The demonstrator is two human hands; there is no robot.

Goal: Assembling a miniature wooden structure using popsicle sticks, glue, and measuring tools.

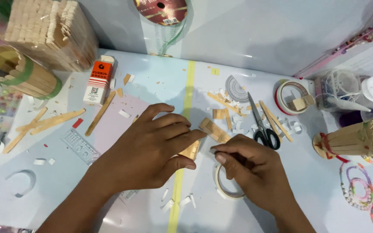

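Stick piece (191, 149) at frame centre, pinned flat to the surface (281, 203) under left hand (152, 149), fingers spread, not closed; right hand (249, 166) pinches something small above the tape roll (226, 190), likely the taping step.

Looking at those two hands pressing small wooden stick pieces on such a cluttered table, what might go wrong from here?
1. The left hand covers most of the short wooden stick piece, so its alignment is hard to see and it may shift.
2. The black-handled scissors lie right beside the right hand; a sideways move might knock them.
3. The white paper scraps scattered near the roll of white tape may stick to the work.
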